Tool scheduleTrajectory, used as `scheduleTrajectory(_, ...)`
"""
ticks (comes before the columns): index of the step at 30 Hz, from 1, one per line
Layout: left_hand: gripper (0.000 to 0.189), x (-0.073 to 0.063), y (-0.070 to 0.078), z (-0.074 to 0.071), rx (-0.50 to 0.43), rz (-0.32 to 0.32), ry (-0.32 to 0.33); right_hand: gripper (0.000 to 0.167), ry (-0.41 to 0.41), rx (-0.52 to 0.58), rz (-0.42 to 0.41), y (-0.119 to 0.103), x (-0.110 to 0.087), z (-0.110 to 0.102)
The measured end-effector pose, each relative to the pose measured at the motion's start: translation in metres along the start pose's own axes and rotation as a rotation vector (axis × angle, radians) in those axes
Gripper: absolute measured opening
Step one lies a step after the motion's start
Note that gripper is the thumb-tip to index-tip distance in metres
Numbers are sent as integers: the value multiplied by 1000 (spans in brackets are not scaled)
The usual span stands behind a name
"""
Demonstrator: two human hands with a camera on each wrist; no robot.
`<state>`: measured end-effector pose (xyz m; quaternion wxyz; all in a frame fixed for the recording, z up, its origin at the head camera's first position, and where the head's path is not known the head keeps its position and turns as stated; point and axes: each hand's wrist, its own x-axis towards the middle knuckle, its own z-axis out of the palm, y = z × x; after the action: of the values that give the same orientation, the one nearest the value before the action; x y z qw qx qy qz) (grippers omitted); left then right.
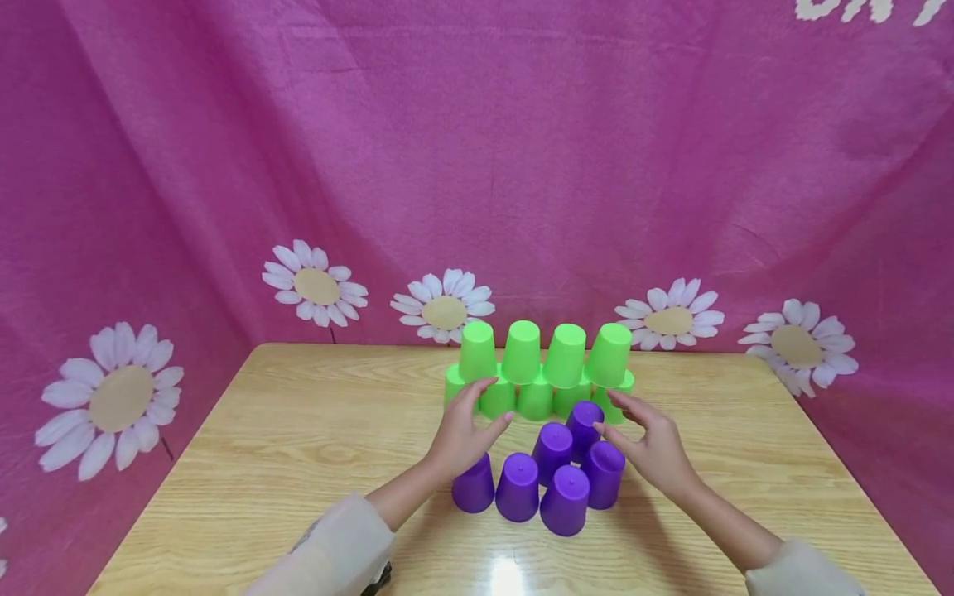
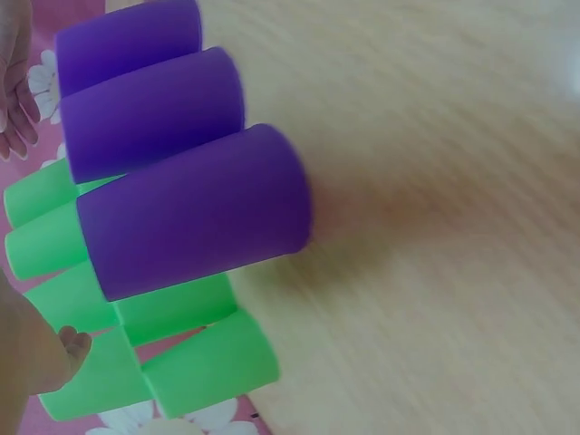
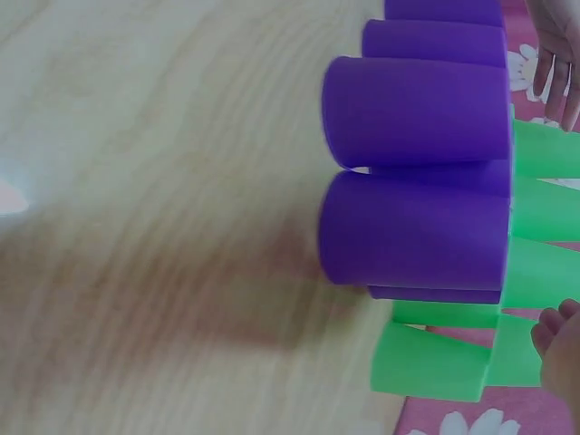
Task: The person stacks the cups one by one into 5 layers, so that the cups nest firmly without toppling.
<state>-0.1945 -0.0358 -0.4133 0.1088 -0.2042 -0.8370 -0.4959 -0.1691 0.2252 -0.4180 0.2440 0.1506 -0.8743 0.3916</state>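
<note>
Several upside-down green cups (image 1: 535,401) stand in a row at the back, with a second row of green cups (image 1: 522,352) on top of them. In front, several purple cups (image 1: 565,501) also sit upside down, some in a short front row and others grouped at the right. My left hand (image 1: 464,434) hovers over the leftmost purple cup (image 1: 473,487), fingers apart and fingertips overlapping the lower green row. My right hand (image 1: 659,451) is at the right of the purple group; its thumb overlaps the rearmost purple cup (image 1: 585,426). Neither hand holds a cup.
Everything stands on a light wooden table (image 1: 298,430). Behind and beside it hangs a magenta cloth (image 1: 522,165) printed with white daisies (image 1: 443,313). The upper green row reaches up in front of the cloth near the table's back edge.
</note>
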Motion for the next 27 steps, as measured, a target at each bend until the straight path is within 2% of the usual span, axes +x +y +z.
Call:
scheduleTrajectory(3, 48, -8, -4, -2, -2, 8, -26, 46, -15, 5, 11, 2, -8, 0)
scheduleTrajectory(7, 47, -17, -12, -2, 1, 19, -28, 46, -56, 53, 48, 5, -16, 0)
scheduleTrajectory(13, 45, -30, -20, -2, -20, -27, -28, 47, -110, 74, 94, 7, -27, 0)
scheduleTrajectory(20, 50, -42, -27, -3, -33, -85, -56, 47, -121, 93, 108, 13, -37, 2)
scheduleTrajectory(27, 56, -52, -32, -6, -72, -109, -68, 54, -141, 204, 157, 21, -45, 6)
